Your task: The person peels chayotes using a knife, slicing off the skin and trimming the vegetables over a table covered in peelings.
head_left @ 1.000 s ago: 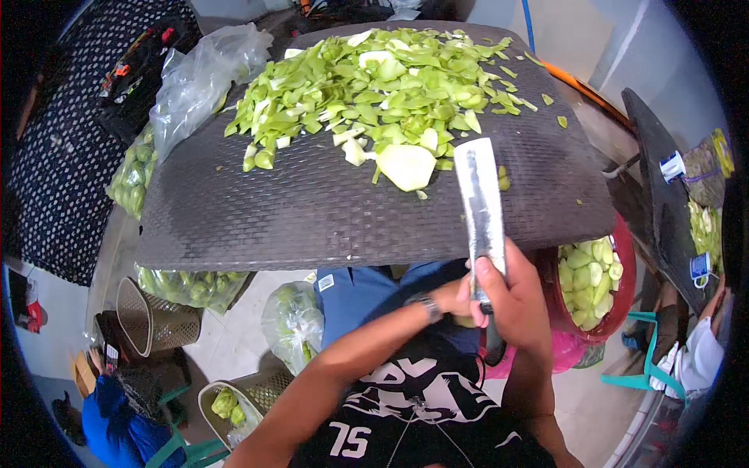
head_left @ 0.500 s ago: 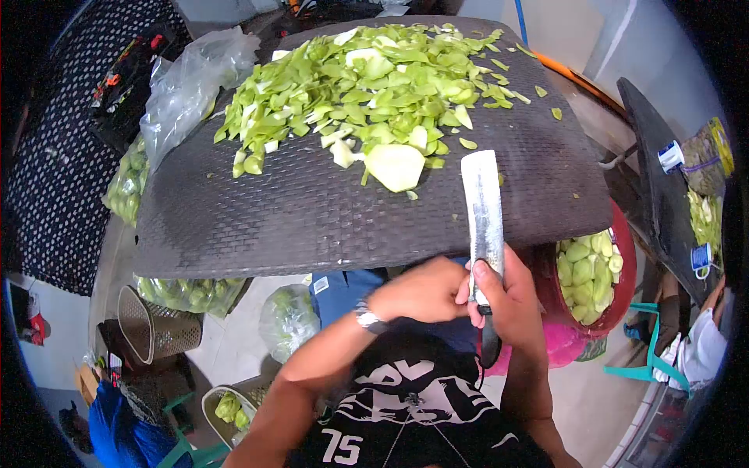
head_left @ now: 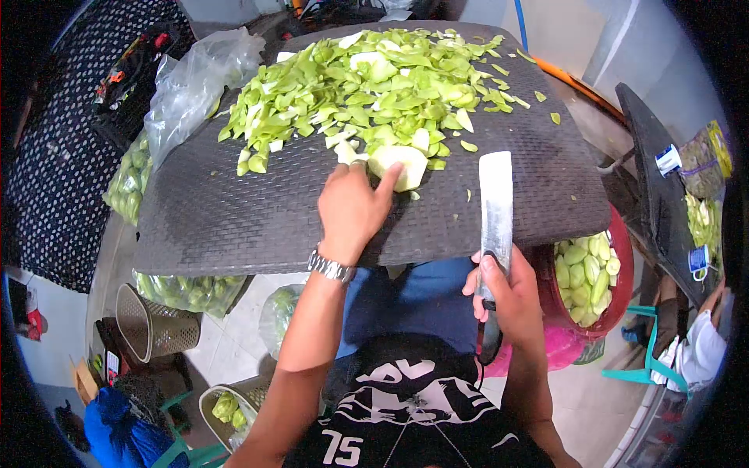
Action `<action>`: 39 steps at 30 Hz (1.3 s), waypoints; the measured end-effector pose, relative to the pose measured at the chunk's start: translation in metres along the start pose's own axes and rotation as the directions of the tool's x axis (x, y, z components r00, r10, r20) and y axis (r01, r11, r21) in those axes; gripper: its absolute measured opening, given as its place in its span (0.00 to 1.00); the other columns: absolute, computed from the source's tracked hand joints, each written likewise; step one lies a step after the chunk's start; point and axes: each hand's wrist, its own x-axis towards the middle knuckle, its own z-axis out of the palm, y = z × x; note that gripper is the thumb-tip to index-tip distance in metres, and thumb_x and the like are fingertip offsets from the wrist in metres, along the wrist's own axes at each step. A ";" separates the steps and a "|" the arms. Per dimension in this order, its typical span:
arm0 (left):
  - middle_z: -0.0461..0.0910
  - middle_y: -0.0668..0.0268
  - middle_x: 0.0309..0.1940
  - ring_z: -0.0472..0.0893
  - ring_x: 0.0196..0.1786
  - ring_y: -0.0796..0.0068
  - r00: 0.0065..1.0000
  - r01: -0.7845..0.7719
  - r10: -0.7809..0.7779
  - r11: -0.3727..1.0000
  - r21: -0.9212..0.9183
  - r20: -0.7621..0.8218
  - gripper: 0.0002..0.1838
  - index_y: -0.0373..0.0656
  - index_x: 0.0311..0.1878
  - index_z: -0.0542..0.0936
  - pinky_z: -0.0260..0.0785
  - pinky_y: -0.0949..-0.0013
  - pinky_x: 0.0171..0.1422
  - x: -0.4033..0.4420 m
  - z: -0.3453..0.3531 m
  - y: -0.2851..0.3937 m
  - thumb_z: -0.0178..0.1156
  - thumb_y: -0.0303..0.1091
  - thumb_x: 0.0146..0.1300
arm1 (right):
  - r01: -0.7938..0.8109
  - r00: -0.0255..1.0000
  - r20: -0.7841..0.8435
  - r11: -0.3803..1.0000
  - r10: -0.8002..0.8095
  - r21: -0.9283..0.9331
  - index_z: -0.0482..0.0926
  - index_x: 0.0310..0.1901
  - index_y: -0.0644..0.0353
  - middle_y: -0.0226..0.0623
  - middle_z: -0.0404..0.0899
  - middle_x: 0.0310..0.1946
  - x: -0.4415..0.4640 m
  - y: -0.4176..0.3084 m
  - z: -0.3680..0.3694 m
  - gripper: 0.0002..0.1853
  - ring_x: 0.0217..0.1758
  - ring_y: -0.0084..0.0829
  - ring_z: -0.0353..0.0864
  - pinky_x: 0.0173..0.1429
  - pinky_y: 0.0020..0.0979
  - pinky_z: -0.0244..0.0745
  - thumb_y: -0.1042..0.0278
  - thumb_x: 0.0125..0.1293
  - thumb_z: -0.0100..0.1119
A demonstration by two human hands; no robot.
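Observation:
A large pale-green slice (head_left: 402, 161) of fruit, perhaps green mango, lies at the near edge of a heap of green peelings (head_left: 367, 93). My left hand (head_left: 351, 207), with a metal watch on its wrist, reaches over the table to this slice. Its thumb rests on the slice while the fingers are spread to its left, near smaller pale pieces; the fingertips are partly hidden. My right hand (head_left: 511, 296) grips a broad-bladed knife (head_left: 496, 203) by its dark handle, blade pointing up and away, over the table's near edge.
The dark woven-top table (head_left: 257, 226) bears the heap and a clear plastic bag (head_left: 187, 86) at left. A red tub (head_left: 620, 288) of peeled fruit stands below right. Wicker baskets (head_left: 144, 320) and bagged green produce (head_left: 187, 290) lie below left. Another person (head_left: 702, 351) sits far right.
My left hand has left my right hand near the knife and moved forward and left to the pale slice. The knife has shifted slightly right, still held upright in my right hand.

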 end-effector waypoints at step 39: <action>0.70 0.41 0.72 0.71 0.74 0.38 0.801 0.545 0.314 -0.735 -0.403 0.510 0.34 0.40 0.77 0.65 0.66 0.38 0.76 -0.035 -0.029 0.013 0.44 0.57 0.80 | 0.212 0.964 0.222 0.933 -0.150 -0.291 0.74 0.55 0.62 0.34 0.78 0.26 0.012 -0.003 0.041 0.24 0.26 0.29 0.79 0.32 0.30 0.73 0.44 0.82 0.48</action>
